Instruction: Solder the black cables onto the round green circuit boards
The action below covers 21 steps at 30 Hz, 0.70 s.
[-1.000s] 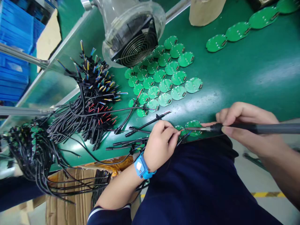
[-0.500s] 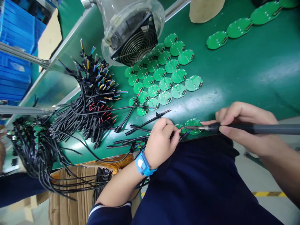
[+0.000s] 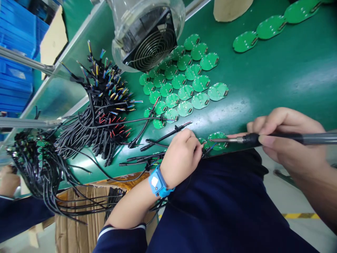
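Observation:
My right hand [image 3: 286,137] is wrapped round a soldering iron [image 3: 279,139], its metal tip pointing left over a round green circuit board [image 3: 218,144] at the bench's near edge. The fingers of my left hand [image 3: 183,154] are closed at the left of that board, pinching a thin red wire [image 3: 204,143]; the fingertips are partly hidden. A blue wire [image 3: 212,146] lies just under the iron's tip. Beside my left hand, several black cables [image 3: 143,158] with stripped ends lie on the green bench.
Rows of round green boards [image 3: 186,92] lie beyond my hands, below a fan [image 3: 155,44] in a clear hood. A large bundle of black cables [image 3: 86,130] lies left, with cables fitted with boards [image 3: 42,147] further left. Another person's hand [image 3: 9,181] is at the left edge, near a cardboard box [image 3: 79,225].
My right hand and the soldering iron have moved right, drawing the tip away from my left fingers. My left hand stays nearly in place. The other person's hand has come further into view.

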{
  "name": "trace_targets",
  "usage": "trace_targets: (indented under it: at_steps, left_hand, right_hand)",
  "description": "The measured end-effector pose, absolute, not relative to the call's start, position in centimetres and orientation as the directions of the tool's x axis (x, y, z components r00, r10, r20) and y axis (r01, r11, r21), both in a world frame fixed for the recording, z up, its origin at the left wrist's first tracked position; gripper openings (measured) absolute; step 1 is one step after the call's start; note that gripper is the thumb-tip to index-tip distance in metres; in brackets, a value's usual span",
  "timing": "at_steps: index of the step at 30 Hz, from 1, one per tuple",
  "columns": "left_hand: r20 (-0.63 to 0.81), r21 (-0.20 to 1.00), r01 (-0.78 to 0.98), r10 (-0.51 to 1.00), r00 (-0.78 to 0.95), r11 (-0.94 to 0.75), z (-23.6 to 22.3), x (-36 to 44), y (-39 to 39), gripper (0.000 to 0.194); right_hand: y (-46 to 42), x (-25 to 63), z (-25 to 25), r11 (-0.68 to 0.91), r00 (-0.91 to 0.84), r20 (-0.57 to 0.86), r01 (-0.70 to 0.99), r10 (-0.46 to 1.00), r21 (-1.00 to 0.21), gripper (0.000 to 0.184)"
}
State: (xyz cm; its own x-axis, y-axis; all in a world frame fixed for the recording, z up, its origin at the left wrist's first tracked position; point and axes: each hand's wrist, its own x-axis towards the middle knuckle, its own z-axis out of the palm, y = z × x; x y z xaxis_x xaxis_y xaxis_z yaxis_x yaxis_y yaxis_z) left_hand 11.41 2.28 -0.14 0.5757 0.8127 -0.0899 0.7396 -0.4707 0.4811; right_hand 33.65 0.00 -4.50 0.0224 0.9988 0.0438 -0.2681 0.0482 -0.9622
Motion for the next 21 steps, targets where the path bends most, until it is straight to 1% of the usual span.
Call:
trace_targets:
  at_steps: [3, 6, 9, 11, 12, 14, 16, 17, 18, 19, 21]
  left_hand:
    - [-0.128, 0.438, 0.748, 0.789, 0.601, -0.499, 0.2, 11.6, 2.5, 0.019]
    - [-0.166, 0.403, 0.759, 0.775, 0.610, -0.511, 0.8, 11.5, 2.7, 0.021]
    - [-0.172, 0.436, 0.728, 0.745, 0.644, -0.529, 1.3, 10.9, 3.2, 0.023]
    - [-0.093, 0.429, 0.735, 0.784, 0.614, -0.525, 1.3, 10.4, 3.8, 0.022]
    - [-0.029, 0.394, 0.762, 0.821, 0.570, -0.514, 1.2, 10.1, 4.2, 0.020]
    - [0.085, 0.286, 0.827, 0.873, 0.481, -0.483, 0.7, 9.7, 5.0, 0.018]
    - [0.119, 0.202, 0.861, 0.884, 0.451, -0.467, 0.3, 9.5, 5.6, 0.016]
    - [0.117, 0.198, 0.863, 0.885, 0.451, -0.465, 0.2, 9.5, 5.7, 0.014]
    - [0.118, 0.226, 0.857, 0.887, 0.447, -0.462, 0.3, 9.7, 5.6, 0.012]
    - [0.132, 0.282, 0.844, 0.890, 0.436, -0.455, 0.4, 9.9, 5.4, 0.010]
    - [0.154, 0.439, 0.788, 0.900, 0.408, -0.432, 0.9, 10.8, 4.5, 0.006]
  right_hand:
    - [0.1, 33.4, -4.7, 0.096, 0.005, 0.098, -0.243, 0.995, -0.965, 0.011]
    - [0.1, 33.2, -4.6, 0.159, 0.091, 0.141, -0.236, 0.986, -0.959, 0.013]
    - [0.2, 33.7, -4.4, 0.225, 0.197, 0.184, -0.210, 0.963, -0.952, 0.016]
    - [0.4, 34.3, -4.4, 0.260, 0.256, 0.209, -0.187, 0.944, -0.947, 0.017]
    - [0.5, 34.7, -4.4, 0.280, 0.286, 0.221, -0.184, 0.932, -0.942, 0.016]
    - [0.6, 35.2, -4.3, 0.292, 0.315, 0.222, -0.197, 0.923, -0.936, 0.015]
    - [0.6, 35.5, -4.2, 0.265, 0.309, 0.192, -0.215, 0.932, -0.940, 0.014]
    - [0.6, 35.6, -4.1, 0.250, 0.298, 0.180, -0.217, 0.937, -0.943, 0.014]
    - [0.5, 35.7, -4.0, 0.239, 0.281, 0.174, -0.216, 0.944, -0.947, 0.014]
    - [0.4, 35.9, -4.0, 0.231, 0.257, 0.174, -0.212, 0.951, -0.949, 0.014]
    - [0.2, 36.4, -4.0, 0.225, 0.180, 0.190, -0.198, 0.965, -0.954, 0.013]
